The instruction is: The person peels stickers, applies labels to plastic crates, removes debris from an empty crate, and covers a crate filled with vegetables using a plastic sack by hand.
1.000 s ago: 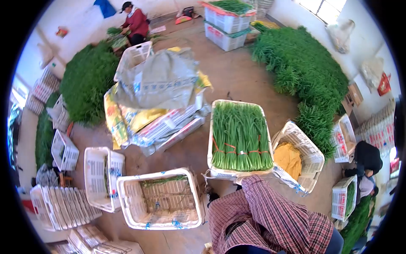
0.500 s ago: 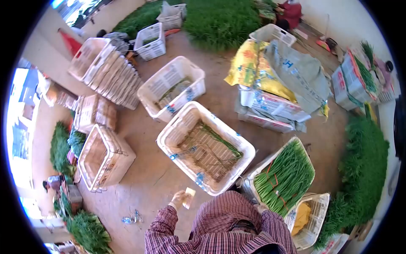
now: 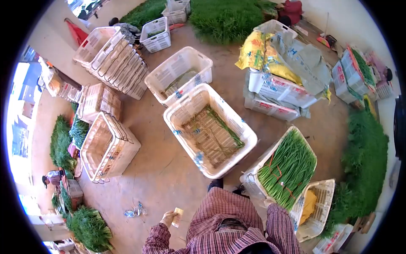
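Note:
My left hand (image 3: pixel 168 218) is closed on a small pale paper slip (image 3: pixel 178 216), held out over the floor to the left of my body. My right hand (image 3: pixel 268 202) is at the near edge of a white plastic crate (image 3: pixel 250 180) and appears to grip its rim; its fingers are partly hidden. That crate is filled with long green stalks (image 3: pixel 289 167), tied in bundles with red bands. In front of me stands a larger white crate (image 3: pixel 245 146) with a few loose green stalks (image 3: pixel 224 127) on its bottom.
A white crate with yellow cloth (image 3: pixel 308 206) stands at right. Ahead are another white crate (image 3: pixel 203 63) and covered crates (image 3: pixel 283 95). Stacked crates (image 3: pixel 118 63) stand left. Greens (image 3: pixel 366 165) line the right wall. Plastic scraps (image 3: pixel 136 210) lie on the floor. Other people sit around.
The view has shifted, so the crates appear higher and my feet show below the large crate. My left hand still holds the slip, lower in view. My right hand stays at the crate's edge.

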`<action>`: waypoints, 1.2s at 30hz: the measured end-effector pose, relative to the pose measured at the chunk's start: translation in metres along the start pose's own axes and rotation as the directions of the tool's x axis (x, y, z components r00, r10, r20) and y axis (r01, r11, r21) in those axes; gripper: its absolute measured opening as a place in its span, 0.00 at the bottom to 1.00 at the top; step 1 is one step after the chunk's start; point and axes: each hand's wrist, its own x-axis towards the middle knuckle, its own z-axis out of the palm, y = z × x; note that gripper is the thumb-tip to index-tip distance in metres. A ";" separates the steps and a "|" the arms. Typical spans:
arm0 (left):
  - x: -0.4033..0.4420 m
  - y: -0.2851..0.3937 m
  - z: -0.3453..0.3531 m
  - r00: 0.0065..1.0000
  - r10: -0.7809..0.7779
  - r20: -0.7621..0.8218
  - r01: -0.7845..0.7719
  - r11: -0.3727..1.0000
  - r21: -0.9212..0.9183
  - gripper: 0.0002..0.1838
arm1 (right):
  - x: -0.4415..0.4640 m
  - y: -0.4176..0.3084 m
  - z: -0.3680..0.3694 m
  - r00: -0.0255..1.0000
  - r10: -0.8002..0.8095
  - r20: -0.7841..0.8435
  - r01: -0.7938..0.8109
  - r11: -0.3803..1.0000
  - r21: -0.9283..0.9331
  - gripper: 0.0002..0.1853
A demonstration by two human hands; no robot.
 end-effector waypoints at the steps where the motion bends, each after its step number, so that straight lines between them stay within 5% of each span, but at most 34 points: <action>1: 0.002 0.010 -0.007 0.996 -0.020 0.081 0.013 0.997 0.077 0.13 | -0.020 -0.018 -0.022 1.000 0.023 -0.008 -0.024 0.998 -0.064 0.16; 4: 0.035 0.034 -0.023 0.997 0.004 0.075 -0.028 0.945 0.325 0.12 | -0.056 -0.050 -0.051 0.998 0.039 -0.050 -0.046 0.988 -0.149 0.14; 8: 0.033 0.087 -0.014 0.976 0.192 0.098 -0.208 0.960 0.186 0.11 | -0.025 -0.042 -0.034 0.999 0.004 0.049 0.009 0.963 -0.268 0.14; 9: 0.015 0.109 -0.005 0.967 0.227 0.111 -0.246 0.948 0.203 0.11 | 0.017 0.008 0.011 0.997 0.067 0.047 -0.074 0.985 0.159 0.16; 12: 0.042 0.098 -0.019 0.986 0.125 0.107 -0.143 0.972 0.186 0.11 | -0.028 -0.094 -0.012 0.968 0.200 0.152 -0.193 0.979 -0.061 0.25; 16: 0.044 0.082 -0.060 0.976 -0.148 0.160 0.152 0.988 -0.017 0.09 | -0.048 -0.180 -0.026 0.929 0.250 0.273 -0.289 0.951 0.112 0.33; 18: 0.027 0.092 -0.061 0.989 -0.125 0.077 0.091 0.934 0.346 0.10 | -0.033 -0.183 -0.004 0.947 0.199 0.252 -0.256 0.941 0.219 0.31; 20: 0.010 0.093 -0.043 0.996 0.011 0.090 -0.052 0.887 0.459 0.10 | -0.002 -0.148 0.005 0.937 0.086 0.340 -0.183 0.946 0.267 0.27; 21: 0.017 0.093 -0.046 0.998 -0.045 0.032 0.029 0.916 0.400 0.10 | 0.011 -0.137 0.017 0.930 0.052 0.364 -0.161 0.948 0.276 0.26; 22: 0.016 0.096 -0.037 0.993 -0.115 -0.037 0.121 0.937 0.329 0.10 | 0.016 -0.132 0.019 0.921 0.036 0.388 -0.155 0.947 0.281 0.26; 25: 0.030 0.105 -0.018 0.990 -0.116 0.083 0.067 0.891 0.449 0.09 | 0.036 -0.121 0.043 0.909 0.019 0.416 -0.153 0.944 0.291 0.26; 29: 0.053 0.114 0.060 0.972 -0.206 0.115 0.080 0.747 0.660 0.10 | 0.050 -0.107 0.040 0.903 -0.012 0.430 -0.138 0.939 0.315 0.26; 34: 0.052 0.143 0.194 0.964 -0.267 0.008 0.195 0.724 0.661 0.11 | 0.048 -0.091 0.030 0.879 -0.025 0.475 -0.174 0.913 0.369 0.26; 36: 0.064 0.140 0.211 0.950 -0.313 0.009 0.212 0.665 0.716 0.11 | 0.049 -0.084 0.035 0.941 -0.137 0.308 -0.034 0.870 0.492 0.27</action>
